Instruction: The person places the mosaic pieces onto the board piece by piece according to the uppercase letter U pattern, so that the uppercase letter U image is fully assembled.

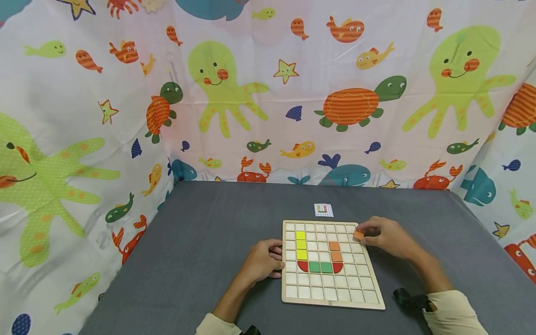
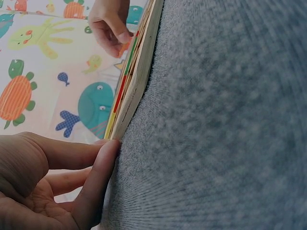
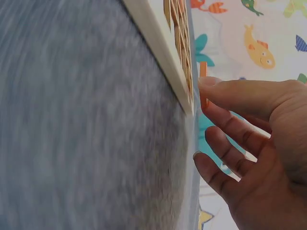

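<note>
A wooden grid board [image 1: 331,304] lies on the table. My left hand [image 1: 260,261] holds its left edge, thumb and fingertips right at the wooden rim in the left wrist view. Over the board's far right corner, my right hand [image 1: 387,238] pinches a thin orange square tile [image 3: 203,72] between thumb and fingers. In the grid stands a column of three yellow tiles [image 1: 301,244]. Below it, a red rounded tile [image 1: 303,266], two green tiles [image 1: 320,267] and another red rounded tile [image 1: 338,267] form a row. Two orange tiles [image 1: 335,251] sit above the right red one.
A small white card [image 1: 324,210] with a coloured grid pattern lies just behind the board. Grey cloth covers the table [image 1: 201,232]. A curtain [image 1: 259,116] printed with sea animals hangs at the back and both sides.
</note>
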Motion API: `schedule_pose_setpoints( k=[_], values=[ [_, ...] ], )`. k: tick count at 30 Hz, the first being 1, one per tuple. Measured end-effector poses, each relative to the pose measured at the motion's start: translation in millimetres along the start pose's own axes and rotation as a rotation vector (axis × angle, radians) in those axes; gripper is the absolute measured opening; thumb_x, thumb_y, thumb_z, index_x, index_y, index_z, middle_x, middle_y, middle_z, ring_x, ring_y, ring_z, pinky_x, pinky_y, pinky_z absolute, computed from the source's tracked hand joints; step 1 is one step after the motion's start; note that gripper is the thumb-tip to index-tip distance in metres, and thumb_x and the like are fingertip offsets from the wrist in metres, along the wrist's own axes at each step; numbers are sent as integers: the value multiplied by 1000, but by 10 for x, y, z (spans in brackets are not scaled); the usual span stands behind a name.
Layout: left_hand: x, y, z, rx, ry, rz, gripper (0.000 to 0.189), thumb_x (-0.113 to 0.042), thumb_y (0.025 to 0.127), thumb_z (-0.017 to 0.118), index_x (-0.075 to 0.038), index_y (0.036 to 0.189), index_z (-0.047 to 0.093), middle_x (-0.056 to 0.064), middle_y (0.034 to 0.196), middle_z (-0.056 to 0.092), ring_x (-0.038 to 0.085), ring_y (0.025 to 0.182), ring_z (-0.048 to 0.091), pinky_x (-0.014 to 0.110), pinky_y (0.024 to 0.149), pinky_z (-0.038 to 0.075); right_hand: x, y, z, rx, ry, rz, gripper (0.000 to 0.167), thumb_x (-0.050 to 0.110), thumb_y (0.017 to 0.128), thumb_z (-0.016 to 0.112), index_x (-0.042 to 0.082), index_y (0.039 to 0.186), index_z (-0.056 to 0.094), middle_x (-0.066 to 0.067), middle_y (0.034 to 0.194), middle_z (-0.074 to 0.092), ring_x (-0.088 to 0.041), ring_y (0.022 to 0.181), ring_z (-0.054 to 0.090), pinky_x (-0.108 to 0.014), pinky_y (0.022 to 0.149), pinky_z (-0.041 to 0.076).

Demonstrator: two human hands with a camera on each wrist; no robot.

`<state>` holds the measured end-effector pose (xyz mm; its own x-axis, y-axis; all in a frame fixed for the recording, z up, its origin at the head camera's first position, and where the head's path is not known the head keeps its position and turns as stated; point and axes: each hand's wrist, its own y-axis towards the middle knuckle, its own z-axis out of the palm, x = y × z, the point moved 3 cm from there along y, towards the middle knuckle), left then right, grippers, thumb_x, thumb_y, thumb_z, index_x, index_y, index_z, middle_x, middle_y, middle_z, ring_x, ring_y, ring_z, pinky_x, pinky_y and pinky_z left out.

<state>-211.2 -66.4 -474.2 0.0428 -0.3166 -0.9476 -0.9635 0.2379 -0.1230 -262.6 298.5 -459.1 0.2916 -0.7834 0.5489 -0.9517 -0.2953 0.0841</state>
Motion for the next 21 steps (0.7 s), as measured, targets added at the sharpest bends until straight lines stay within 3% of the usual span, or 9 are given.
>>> schedule_pose_setpoints(
  k=[8,21],
  values=[
    [-7,4,6,0,6,7,59,12,84,78,4,140,63,14,113,66,20,95,68,34,60,67,188,90,90,31,26,-34,27,14,89,83,11,116,79,-1,100,67,-19,92,57,-30,72,47],
    [16,7,5,1,-32,9,60,14,83,77,6,140,62,15,114,66,21,96,67,35,59,66,359,203,215,73,57,-110,25,10,92,81,11,117,79,2,99,70,-15,92,61,-29,71,52]
  ],
)
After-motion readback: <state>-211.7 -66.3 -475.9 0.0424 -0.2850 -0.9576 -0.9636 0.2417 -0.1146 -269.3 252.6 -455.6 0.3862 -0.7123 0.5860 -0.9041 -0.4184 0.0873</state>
